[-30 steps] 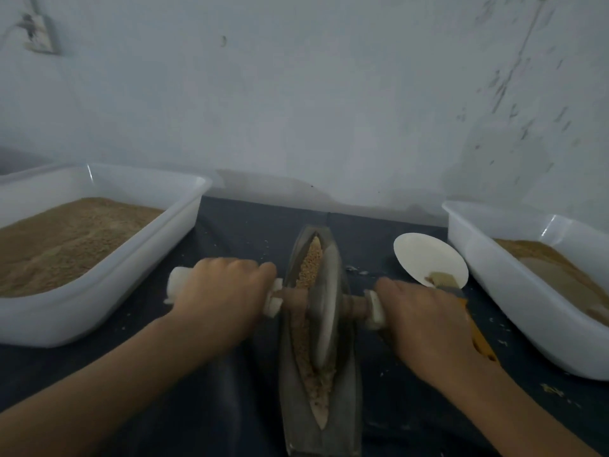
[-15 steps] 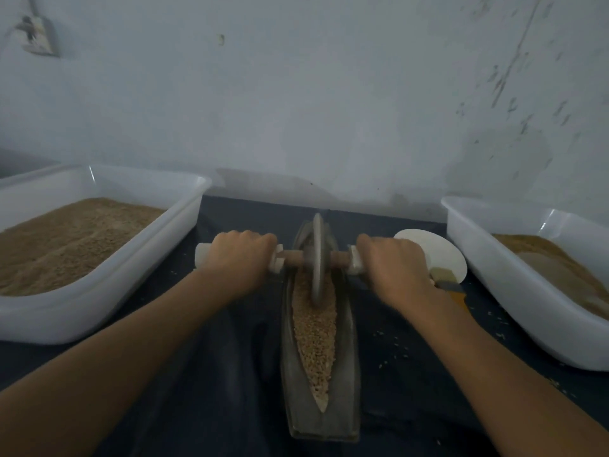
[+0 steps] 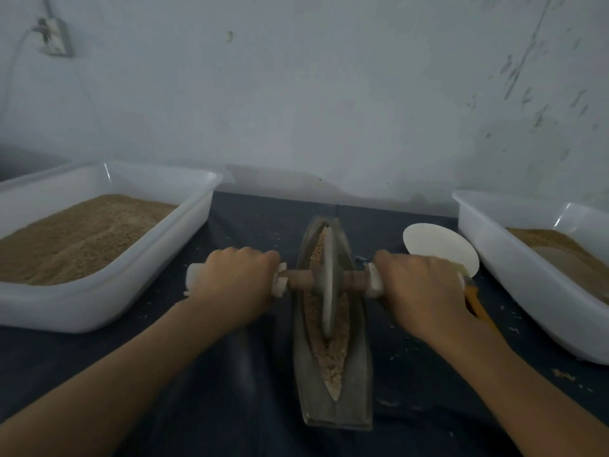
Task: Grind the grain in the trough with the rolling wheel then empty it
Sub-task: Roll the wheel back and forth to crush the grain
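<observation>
Left hand (image 3: 235, 285): fingers curled round the white grip at the left end of the axle, knuckles up, forearm reaching in from the lower left.
Right hand (image 3: 420, 291): wrapped round the matching white grip at the right end, forearm coming in from the lower right.
Rolling wheel (image 3: 329, 285): a grey disc standing upright on edge in the trough, its brown wooden axle level and crosswise between the hands.
Trough (image 3: 356, 384): a narrow, boat-shaped grey vessel lying lengthwise away from the person, in the middle of the worktop between the two tubs.
Grain (image 3: 331, 357): pale, coarse bits filling the slot in front of and behind the wheel.
Worktop (image 3: 257, 407): covered in dark cloth, with scattered pale specks.
Left tub (image 3: 138, 275): white plastic, holding a heap of tan grain.
Right tub (image 3: 514, 265): white plastic, holding brownish powder.
White plate (image 3: 435, 245): tilted, just behind the right hand, beside the right tub.
Wall (image 3: 313, 94): pale and scuffed, behind the worktop.
</observation>
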Demonstrator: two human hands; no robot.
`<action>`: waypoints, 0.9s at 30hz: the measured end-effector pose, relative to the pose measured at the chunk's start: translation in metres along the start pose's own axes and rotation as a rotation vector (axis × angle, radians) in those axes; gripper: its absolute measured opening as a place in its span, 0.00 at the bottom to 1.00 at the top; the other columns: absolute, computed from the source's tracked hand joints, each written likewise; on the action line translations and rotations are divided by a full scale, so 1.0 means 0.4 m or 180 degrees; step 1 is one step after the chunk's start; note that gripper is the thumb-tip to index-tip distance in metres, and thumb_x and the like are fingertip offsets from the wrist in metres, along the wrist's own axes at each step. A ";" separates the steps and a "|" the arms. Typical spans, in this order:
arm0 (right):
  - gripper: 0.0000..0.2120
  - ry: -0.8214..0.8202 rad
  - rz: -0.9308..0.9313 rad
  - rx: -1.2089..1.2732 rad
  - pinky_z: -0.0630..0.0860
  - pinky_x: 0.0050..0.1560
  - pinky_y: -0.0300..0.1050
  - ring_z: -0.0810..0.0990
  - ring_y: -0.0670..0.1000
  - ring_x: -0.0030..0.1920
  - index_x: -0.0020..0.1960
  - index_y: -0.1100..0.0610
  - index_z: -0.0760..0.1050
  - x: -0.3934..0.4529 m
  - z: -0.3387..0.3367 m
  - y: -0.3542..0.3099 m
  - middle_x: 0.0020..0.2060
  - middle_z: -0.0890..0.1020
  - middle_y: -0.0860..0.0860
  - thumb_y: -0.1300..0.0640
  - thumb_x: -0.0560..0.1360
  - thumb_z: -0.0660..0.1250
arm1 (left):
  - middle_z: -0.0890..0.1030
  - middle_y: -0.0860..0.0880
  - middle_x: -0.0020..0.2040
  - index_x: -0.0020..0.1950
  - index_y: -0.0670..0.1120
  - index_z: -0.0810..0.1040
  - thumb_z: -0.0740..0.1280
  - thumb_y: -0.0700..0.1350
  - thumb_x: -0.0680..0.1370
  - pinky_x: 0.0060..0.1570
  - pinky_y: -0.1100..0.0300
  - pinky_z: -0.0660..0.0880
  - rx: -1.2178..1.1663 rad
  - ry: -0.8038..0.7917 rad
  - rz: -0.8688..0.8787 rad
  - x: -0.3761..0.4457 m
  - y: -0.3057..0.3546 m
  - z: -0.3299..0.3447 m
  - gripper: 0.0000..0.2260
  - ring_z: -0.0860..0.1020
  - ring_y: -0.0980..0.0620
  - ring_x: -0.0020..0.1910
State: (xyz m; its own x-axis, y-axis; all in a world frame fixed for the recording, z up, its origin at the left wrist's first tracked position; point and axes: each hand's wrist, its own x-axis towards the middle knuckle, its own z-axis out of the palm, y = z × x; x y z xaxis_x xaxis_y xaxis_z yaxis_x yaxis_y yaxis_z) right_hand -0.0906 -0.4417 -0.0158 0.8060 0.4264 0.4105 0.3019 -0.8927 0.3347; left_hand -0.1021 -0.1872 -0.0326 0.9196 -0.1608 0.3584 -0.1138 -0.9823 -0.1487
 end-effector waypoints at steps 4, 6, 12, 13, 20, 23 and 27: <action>0.11 0.0360 0.0043 -0.0329 0.60 0.28 0.43 0.77 0.54 0.29 0.40 0.54 0.71 0.116 0.055 0.005 0.31 0.79 0.51 0.57 0.65 0.74 | 0.73 0.53 0.36 0.40 0.54 0.66 0.66 0.54 0.73 0.34 0.57 0.65 -0.0252 0.0212 -0.0064 0.102 -0.023 0.070 0.10 0.77 0.48 0.36; 0.13 0.0486 0.0038 -0.0446 0.55 0.28 0.43 0.77 0.56 0.27 0.37 0.55 0.71 0.160 0.068 0.015 0.28 0.78 0.51 0.59 0.61 0.76 | 0.76 0.52 0.37 0.40 0.53 0.68 0.65 0.54 0.74 0.36 0.56 0.69 -0.0313 0.0253 -0.0115 0.140 -0.030 0.080 0.08 0.78 0.46 0.38; 0.11 0.0206 0.0258 -0.0111 0.60 0.31 0.44 0.80 0.55 0.37 0.46 0.52 0.69 0.157 0.099 0.030 0.38 0.80 0.50 0.50 0.70 0.70 | 0.79 0.50 0.44 0.43 0.53 0.64 0.68 0.50 0.73 0.36 0.54 0.65 0.0071 0.0172 -0.0073 0.155 0.000 0.023 0.12 0.77 0.47 0.41; 0.11 0.0101 0.0300 0.0051 0.62 0.32 0.45 0.80 0.55 0.39 0.46 0.51 0.67 0.131 0.096 0.030 0.39 0.80 0.50 0.48 0.72 0.68 | 0.79 0.50 0.45 0.43 0.52 0.64 0.68 0.49 0.73 0.36 0.54 0.65 0.0151 0.0162 -0.0019 0.138 0.010 0.004 0.12 0.78 0.47 0.43; 0.27 0.0544 -0.0178 0.0569 0.62 0.19 0.41 0.67 0.49 0.20 0.35 0.47 0.58 -0.124 -0.025 0.008 0.22 0.68 0.45 0.55 0.53 0.78 | 0.70 0.57 0.37 0.39 0.56 0.57 0.67 0.53 0.71 0.33 0.57 0.59 0.0298 0.0018 0.0311 -0.074 0.030 -0.109 0.17 0.74 0.53 0.38; 0.24 0.0762 -0.0322 0.0549 0.57 0.21 0.39 0.66 0.51 0.19 0.33 0.51 0.64 -0.141 -0.058 0.007 0.22 0.69 0.47 0.60 0.48 0.78 | 0.66 0.57 0.34 0.36 0.57 0.56 0.67 0.54 0.70 0.29 0.58 0.55 0.0213 -0.0107 0.0124 -0.104 0.025 -0.123 0.18 0.64 0.57 0.31; 0.19 0.0356 -0.0204 0.0269 0.66 0.25 0.45 0.74 0.52 0.26 0.37 0.51 0.65 -0.078 -0.010 -0.002 0.28 0.75 0.48 0.56 0.60 0.77 | 0.68 0.56 0.37 0.40 0.57 0.58 0.67 0.55 0.71 0.33 0.57 0.60 0.0159 -0.0054 0.0044 -0.060 0.027 -0.075 0.16 0.68 0.54 0.34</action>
State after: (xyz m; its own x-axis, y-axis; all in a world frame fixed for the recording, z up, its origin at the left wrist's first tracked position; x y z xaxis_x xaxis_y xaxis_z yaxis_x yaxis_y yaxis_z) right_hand -0.1182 -0.4537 -0.0254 0.7234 0.4922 0.4841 0.3964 -0.8703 0.2924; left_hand -0.1369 -0.1967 -0.0152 0.9244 -0.1723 0.3404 -0.1081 -0.9739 -0.1996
